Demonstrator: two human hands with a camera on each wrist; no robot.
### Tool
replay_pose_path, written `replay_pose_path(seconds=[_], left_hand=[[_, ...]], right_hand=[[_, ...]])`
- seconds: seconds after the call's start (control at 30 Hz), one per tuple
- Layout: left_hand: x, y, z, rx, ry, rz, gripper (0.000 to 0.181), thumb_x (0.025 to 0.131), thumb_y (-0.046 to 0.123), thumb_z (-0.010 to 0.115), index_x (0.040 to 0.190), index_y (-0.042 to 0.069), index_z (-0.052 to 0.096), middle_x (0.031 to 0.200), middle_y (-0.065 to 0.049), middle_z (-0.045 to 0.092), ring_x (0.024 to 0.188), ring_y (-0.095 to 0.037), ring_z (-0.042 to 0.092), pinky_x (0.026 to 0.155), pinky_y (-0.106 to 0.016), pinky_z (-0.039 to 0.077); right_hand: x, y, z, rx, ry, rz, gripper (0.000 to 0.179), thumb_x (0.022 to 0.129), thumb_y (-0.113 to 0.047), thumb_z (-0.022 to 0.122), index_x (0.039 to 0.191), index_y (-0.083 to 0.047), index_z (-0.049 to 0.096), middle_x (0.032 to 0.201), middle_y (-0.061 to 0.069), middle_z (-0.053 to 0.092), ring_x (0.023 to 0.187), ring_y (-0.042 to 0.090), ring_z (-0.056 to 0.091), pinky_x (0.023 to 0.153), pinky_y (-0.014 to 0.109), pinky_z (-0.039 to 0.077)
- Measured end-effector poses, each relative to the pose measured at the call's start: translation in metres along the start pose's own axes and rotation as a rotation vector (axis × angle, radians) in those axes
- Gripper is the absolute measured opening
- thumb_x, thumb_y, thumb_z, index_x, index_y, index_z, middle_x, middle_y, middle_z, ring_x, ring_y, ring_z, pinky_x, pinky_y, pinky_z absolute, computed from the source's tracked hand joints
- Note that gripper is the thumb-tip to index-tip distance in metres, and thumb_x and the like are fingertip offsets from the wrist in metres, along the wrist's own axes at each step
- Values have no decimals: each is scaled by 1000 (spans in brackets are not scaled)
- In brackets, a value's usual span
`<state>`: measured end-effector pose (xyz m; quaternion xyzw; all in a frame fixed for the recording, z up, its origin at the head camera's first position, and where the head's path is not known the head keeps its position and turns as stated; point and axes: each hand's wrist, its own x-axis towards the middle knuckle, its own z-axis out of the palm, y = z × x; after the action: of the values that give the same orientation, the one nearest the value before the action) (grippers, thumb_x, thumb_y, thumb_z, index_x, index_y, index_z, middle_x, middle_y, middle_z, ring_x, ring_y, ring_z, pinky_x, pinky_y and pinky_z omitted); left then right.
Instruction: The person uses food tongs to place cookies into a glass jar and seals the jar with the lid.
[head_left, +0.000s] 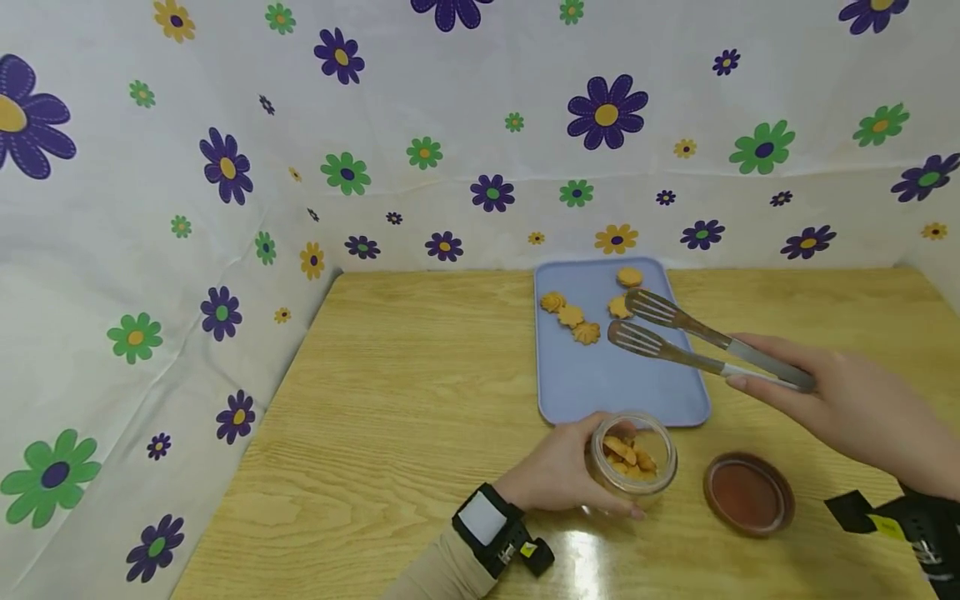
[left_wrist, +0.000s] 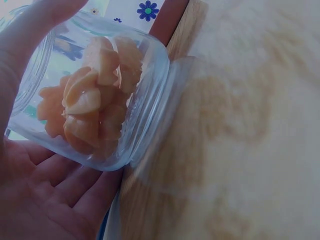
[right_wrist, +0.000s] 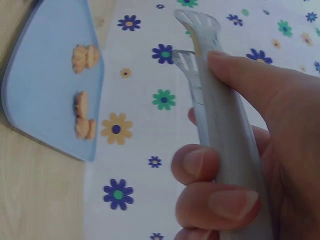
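Observation:
My left hand (head_left: 558, 468) grips a clear glass jar (head_left: 667, 486) from its left side. Cookies (left_wrist: 92, 100) fill the lower part of the jar, and its mouth is uncovered. My right hand (head_left: 847, 400) holds slotted metal tongs (head_left: 765, 358) with grey handles. The tongs' arms are spread, with nothing between their tips, above the right part of a light-blue tray (head_left: 622, 392). On the tray's left lie three cookies (head_left: 570, 317) in a slanting row. Toward its upper right are two more, a round cookie (head_left: 629, 277) and one partly behind a tong tip.
A round brown lid (head_left: 748, 493) lies on the wooden table (head_left: 360, 417) to the right of the jar. Behind the tray rises a white flowered cloth (head_left: 487, 125), which also runs along the left side of the table.

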<state>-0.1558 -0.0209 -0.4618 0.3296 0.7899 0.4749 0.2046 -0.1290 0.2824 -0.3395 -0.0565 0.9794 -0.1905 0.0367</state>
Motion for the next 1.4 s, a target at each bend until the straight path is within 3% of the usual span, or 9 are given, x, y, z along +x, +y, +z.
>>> replay_pose_path(seconds=[0.13,0.23,0.43,0.63,0.73,0.97,1.1,1.4], left_hand=[[-1,0,1,-10,-15,-1,83,67,39,94,139,21,56,127,12,63,119,-2,58,105,-26,48],[0,0,1,-22,-23,-3,82,68,39,94,139,21,56,127,12,63,118,-2,58,105,-26,49],[0,0,2,-20,-22,-11,82,69,41,93,140,23,55,127,13,62,118,-1,57,106,-26,48],[0,-1,1,-18,-21,-11,82,69,41,93,139,23,55,127,13,62,119,-1,58,106,-26,48],[0,-2,1,-23,-17,-6,81,69,40,93,139,22,56,127,13,63,118,-2,58,105,-26,49],[1,-1,1,-16,-16,-2,82,68,39,93,139,21,56,126,12,63,118,-2,58,104,-25,49],[1,-1,0,-13,-16,2,83,68,38,94,139,21,56,126,12,63,118,-2,58,104,-25,49],[-1,0,0,-13,-10,-1,81,68,39,94,138,21,57,126,13,63,118,-2,58,105,-25,49]], right_hand=[[18,2,5,20,9,25,85,95,-65,52,155,-5,47,85,11,67,65,23,52,49,33,33],[31,4,11,7,51,21,85,95,-67,51,154,-5,48,88,16,69,65,24,53,46,33,32],[52,12,30,-86,112,1,89,93,-74,43,150,-5,55,61,4,52,51,20,46,41,31,25],[68,13,41,-72,101,-22,92,92,-77,43,147,-4,58,68,7,61,56,21,50,42,31,24],[75,13,44,-74,86,-9,93,92,-76,42,148,-4,56,65,6,55,55,21,48,43,31,24],[82,12,52,-84,58,2,79,97,-64,51,148,-3,56,57,3,43,51,20,43,43,30,24],[83,12,56,-108,57,6,80,97,-66,49,148,-4,56,54,1,40,50,19,42,42,30,23],[87,14,62,-152,62,39,72,97,-59,55,147,-7,58,57,6,48,52,23,47,41,31,24]])
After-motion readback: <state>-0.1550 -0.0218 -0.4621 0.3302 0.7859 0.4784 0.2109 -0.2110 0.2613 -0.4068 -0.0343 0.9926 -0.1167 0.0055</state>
